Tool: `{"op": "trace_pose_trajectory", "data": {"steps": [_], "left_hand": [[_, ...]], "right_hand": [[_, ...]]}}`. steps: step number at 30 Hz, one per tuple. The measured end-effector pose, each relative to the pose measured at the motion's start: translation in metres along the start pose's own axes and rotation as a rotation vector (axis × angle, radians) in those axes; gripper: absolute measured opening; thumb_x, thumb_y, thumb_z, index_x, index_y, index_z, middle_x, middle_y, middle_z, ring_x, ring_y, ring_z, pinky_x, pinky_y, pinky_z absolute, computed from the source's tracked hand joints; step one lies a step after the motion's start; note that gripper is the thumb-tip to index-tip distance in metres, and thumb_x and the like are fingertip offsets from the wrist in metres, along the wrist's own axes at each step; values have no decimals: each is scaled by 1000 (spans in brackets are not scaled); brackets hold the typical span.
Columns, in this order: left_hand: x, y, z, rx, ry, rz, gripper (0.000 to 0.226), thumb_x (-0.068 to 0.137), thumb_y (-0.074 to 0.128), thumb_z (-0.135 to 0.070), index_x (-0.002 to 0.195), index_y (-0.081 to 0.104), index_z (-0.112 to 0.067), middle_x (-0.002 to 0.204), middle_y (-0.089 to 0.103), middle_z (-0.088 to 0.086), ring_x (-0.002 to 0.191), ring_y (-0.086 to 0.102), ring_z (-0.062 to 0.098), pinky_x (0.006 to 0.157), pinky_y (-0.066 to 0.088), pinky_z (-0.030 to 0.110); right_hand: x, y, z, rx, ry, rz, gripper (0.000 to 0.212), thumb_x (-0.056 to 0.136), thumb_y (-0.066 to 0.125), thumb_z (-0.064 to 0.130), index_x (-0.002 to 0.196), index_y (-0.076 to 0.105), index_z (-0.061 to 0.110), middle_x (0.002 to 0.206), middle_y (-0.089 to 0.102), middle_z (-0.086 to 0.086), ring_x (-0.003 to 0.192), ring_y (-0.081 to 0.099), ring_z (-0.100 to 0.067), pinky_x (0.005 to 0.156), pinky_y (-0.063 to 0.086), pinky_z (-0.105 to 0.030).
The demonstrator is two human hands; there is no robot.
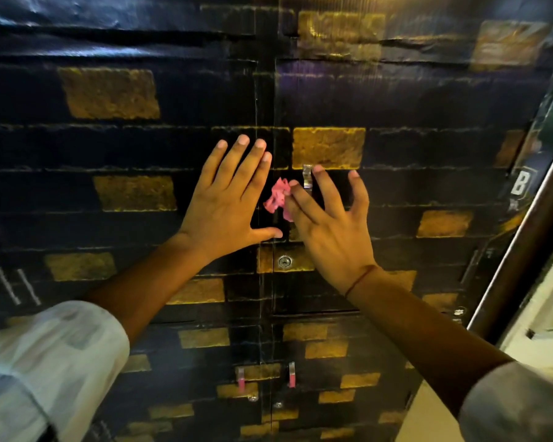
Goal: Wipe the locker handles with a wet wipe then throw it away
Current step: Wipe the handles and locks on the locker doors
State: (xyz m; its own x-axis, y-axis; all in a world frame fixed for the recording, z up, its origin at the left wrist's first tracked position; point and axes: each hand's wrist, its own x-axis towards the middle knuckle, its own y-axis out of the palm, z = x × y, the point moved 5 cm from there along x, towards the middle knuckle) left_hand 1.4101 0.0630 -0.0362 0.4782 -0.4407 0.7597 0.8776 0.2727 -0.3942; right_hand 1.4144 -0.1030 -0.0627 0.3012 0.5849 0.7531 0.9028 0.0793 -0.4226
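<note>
A: Starting at our left hand [229, 199]: it lies flat on the left locker door [118, 186], fingers straight, grasping nothing.

B: And our right hand [328, 221] has the grip: forefinger and thumb pinch the pink wet wipe [277, 196], just left of the upper handle [307, 176].

A: So we judge wiping is under way. Next the wipe must slide right onto that handle, then the lower handles [240, 379]

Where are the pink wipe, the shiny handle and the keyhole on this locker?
pink wipe [277, 196]: head view, middle of the crumpled wad.
shiny handle [307, 176]: head view, upper part of the metal strip.
keyhole [284, 261]: head view, centre of the round lock.
</note>
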Motion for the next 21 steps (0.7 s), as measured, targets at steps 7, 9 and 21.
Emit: {"op": "trace_pose_trajectory", "data": {"steps": [7,9,21], "left_hand": [[-1,-2,-1,1,-7,8,127,79,54,-87,160,15,2,168,13,23,156,9,41,125,13,59],[-1,-1,-1,2,-9,11,127,79,54,-87,161,14,1,169,12,22,156,9,41,125,13,59],[0,-4,-2,29,-6,34,127,77,57,-86,160,17,2,168,14,23,156,9,42,125,13,60]], "right_hand": [[2,-6,3,-16,17,67,50,100,27,27,143,49,16,155,39,-8,150,15,-39,114,13,-70],[11,-11,-3,-12,36,59,50,98,28,28,142,50,17,153,41,-7,149,18,-39,113,16,-69],[9,-13,-13,345,-124,-234,18,94,61,19,105,75,14,113,72,-2,130,51,-28,111,35,-46]]}}
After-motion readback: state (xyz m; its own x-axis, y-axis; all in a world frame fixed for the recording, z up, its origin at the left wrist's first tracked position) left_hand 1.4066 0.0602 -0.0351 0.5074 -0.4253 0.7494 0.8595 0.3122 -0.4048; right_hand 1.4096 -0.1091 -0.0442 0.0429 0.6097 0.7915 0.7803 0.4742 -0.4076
